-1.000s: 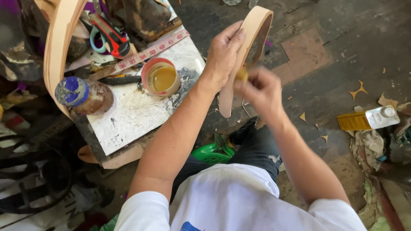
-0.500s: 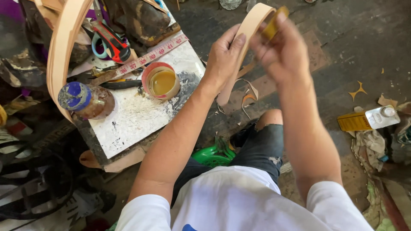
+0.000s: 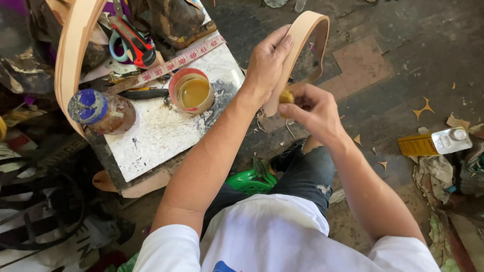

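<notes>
My left hand (image 3: 267, 63) grips a tan leather strap (image 3: 305, 30) that bends over in an arch above the floor. My right hand (image 3: 310, 108) pinches a small yellowish glue-soaked dauber (image 3: 286, 95) against the strap's lower end, just under my left hand. A small round cup of amber glue (image 3: 192, 91) stands on the white stone slab (image 3: 161, 133) to the left of both hands.
On the slab lie a blue-capped jar (image 3: 98, 110), a measuring tape (image 3: 176, 60) and a black-handled tool (image 3: 143, 93). Red scissors (image 3: 128, 38) and another tan strap (image 3: 70, 55) are at the upper left. A yellow-labelled bottle (image 3: 433, 142) and leather scraps lie on the floor at right.
My right hand has come back down from the top of the strap's arch to its lower end, sliding the dauber along the strap. My left hand has kept its hold.
</notes>
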